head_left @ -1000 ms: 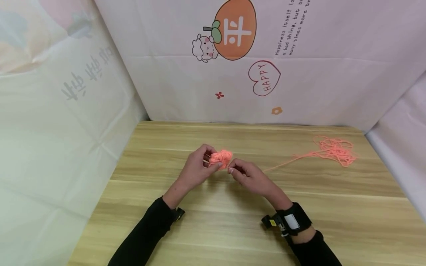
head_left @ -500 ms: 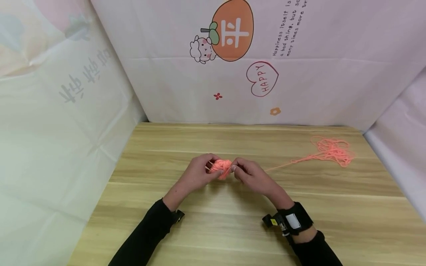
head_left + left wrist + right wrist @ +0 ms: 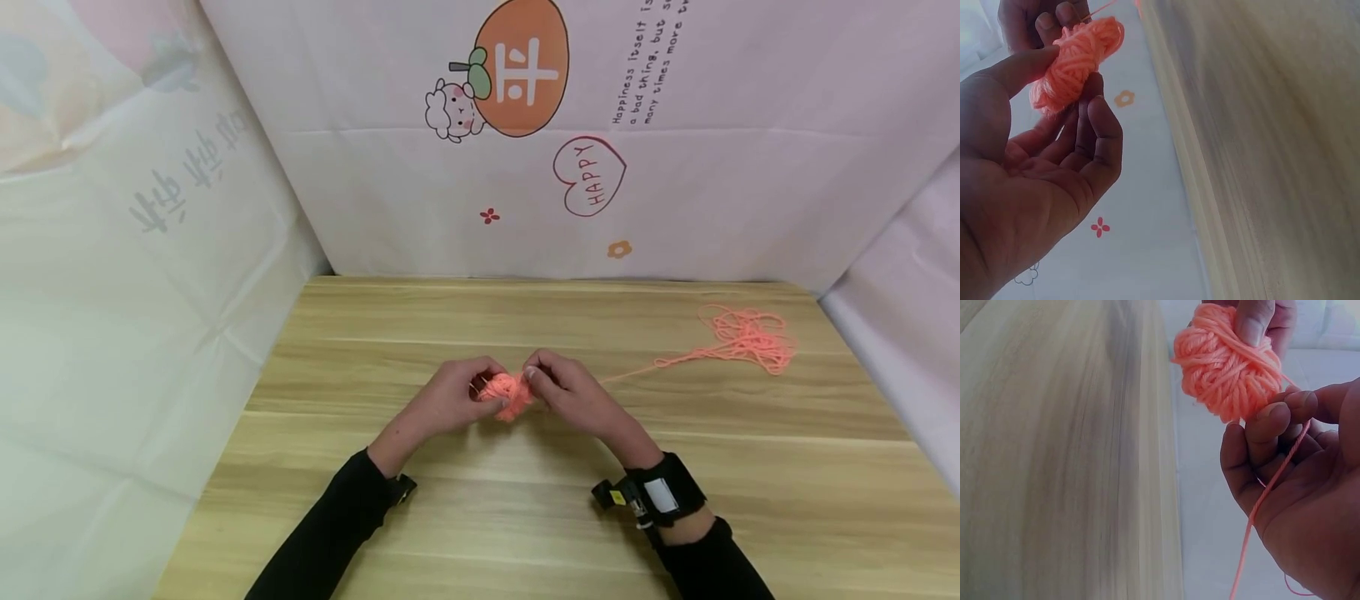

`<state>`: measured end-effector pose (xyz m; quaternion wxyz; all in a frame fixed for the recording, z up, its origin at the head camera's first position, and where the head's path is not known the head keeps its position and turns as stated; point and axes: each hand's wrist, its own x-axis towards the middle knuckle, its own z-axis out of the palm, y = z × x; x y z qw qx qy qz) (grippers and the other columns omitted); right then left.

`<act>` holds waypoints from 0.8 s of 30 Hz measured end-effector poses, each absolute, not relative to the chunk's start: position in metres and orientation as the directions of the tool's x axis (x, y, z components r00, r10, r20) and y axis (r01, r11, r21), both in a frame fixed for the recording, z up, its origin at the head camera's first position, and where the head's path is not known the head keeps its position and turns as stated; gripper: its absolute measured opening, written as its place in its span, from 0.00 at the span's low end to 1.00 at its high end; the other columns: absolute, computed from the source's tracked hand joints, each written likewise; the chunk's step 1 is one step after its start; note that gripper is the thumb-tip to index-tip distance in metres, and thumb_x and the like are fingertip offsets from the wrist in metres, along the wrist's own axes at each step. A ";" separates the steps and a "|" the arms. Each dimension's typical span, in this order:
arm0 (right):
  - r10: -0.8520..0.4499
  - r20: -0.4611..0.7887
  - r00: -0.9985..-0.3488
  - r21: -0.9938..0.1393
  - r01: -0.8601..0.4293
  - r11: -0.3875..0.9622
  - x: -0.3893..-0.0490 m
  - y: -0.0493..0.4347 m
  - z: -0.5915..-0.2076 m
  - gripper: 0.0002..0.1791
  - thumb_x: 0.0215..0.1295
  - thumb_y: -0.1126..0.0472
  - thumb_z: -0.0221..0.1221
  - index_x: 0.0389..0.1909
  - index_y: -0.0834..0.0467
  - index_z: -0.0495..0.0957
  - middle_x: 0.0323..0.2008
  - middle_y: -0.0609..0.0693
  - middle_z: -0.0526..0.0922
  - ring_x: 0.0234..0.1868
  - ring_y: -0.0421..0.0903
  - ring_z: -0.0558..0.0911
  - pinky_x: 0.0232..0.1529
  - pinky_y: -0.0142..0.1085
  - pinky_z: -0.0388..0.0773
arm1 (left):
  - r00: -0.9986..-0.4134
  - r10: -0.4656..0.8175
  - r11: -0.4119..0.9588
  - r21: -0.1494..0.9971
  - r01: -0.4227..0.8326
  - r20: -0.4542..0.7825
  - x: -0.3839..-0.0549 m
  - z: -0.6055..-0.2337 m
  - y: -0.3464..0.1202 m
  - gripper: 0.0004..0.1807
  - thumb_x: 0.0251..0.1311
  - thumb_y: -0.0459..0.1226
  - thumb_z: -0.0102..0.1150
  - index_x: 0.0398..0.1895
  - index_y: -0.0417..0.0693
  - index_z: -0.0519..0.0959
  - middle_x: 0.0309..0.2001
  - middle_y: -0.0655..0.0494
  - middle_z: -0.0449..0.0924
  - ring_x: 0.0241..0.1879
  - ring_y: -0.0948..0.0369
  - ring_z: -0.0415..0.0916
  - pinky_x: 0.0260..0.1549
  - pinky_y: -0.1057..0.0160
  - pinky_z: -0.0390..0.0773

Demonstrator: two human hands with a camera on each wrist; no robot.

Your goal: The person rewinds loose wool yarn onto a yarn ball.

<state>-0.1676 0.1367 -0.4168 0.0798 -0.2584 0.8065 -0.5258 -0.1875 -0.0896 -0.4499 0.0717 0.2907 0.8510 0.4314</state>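
Two hands: left (image 3: 447, 398) grips yarn ball (image 3: 1219, 378), right (image 3: 581, 400) pinches strand (image 3: 1280, 467); wood-grain table (image 3: 495, 525), printed cloth (image 3: 375, 204) behind.

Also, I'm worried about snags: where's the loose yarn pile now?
In the head view, the loose yarn pile lies near the back right corner of the tabletop, to the right of the right hand, with a strand leading toward that hand.

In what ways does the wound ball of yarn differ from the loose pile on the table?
The yarn ball is wound compactly; the loose pile spreads in messy loops. The left hand holds the yarn ball, while the loose pile lies on the table. Both are coral-orange yarn.
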 end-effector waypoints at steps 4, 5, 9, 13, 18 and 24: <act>-0.495 0.160 -0.854 -0.883 -0.348 0.314 -0.172 0.140 -0.427 0.11 0.78 0.62 0.45 0.42 0.62 0.74 0.26 0.60 0.74 0.21 0.44 0.69 0.21 0.35 0.70 | -0.809 0.572 0.444 0.780 0.441 0.132 -0.185 -0.449 -0.088 0.13 0.56 0.39 0.68 0.44 0.53 0.79 0.34 0.64 0.79 0.33 0.67 0.75 0.30 0.67 0.78; -0.495 0.163 -0.854 -0.880 -0.353 0.319 -0.174 0.141 -0.432 0.11 0.79 0.60 0.45 0.41 0.61 0.74 0.27 0.58 0.74 0.22 0.44 0.69 0.22 0.35 0.70 | -0.807 0.576 0.435 0.787 0.438 0.131 -0.182 -0.443 -0.087 0.13 0.57 0.38 0.68 0.45 0.51 0.79 0.34 0.62 0.79 0.33 0.65 0.76 0.30 0.66 0.79; -0.498 0.168 -0.850 -0.869 -0.367 0.332 -0.183 0.146 -0.449 0.14 0.79 0.53 0.45 0.42 0.58 0.74 0.26 0.51 0.75 0.23 0.43 0.70 0.23 0.35 0.71 | -0.786 0.606 0.406 0.801 0.441 0.125 -0.182 -0.444 -0.087 0.13 0.57 0.37 0.67 0.45 0.53 0.79 0.34 0.62 0.79 0.33 0.65 0.76 0.30 0.67 0.79; -0.499 0.170 -0.850 -0.873 -0.365 0.323 -0.184 0.145 -0.450 0.15 0.78 0.53 0.45 0.41 0.58 0.75 0.23 0.51 0.73 0.22 0.44 0.70 0.21 0.34 0.70 | -0.755 0.645 0.351 0.832 0.430 0.118 -0.184 -0.451 -0.090 0.14 0.57 0.38 0.66 0.46 0.58 0.78 0.36 0.63 0.79 0.34 0.65 0.75 0.31 0.66 0.79; -0.501 0.184 -0.846 -0.872 -0.376 0.314 -0.183 0.144 -0.449 0.12 0.78 0.53 0.45 0.41 0.53 0.75 0.22 0.49 0.73 0.20 0.43 0.70 0.19 0.34 0.69 | -0.721 0.681 0.277 0.866 0.416 0.128 -0.183 -0.449 -0.092 0.14 0.59 0.40 0.65 0.48 0.58 0.77 0.39 0.61 0.79 0.37 0.63 0.75 0.34 0.62 0.79; -0.503 0.180 -0.845 -0.875 -0.371 0.311 -0.182 0.146 -0.450 0.11 0.79 0.53 0.45 0.41 0.51 0.74 0.24 0.49 0.72 0.21 0.43 0.68 0.20 0.33 0.67 | -0.708 0.691 0.204 0.901 0.384 0.145 -0.179 -0.436 -0.091 0.13 0.61 0.35 0.64 0.48 0.52 0.77 0.40 0.58 0.78 0.38 0.61 0.74 0.35 0.60 0.77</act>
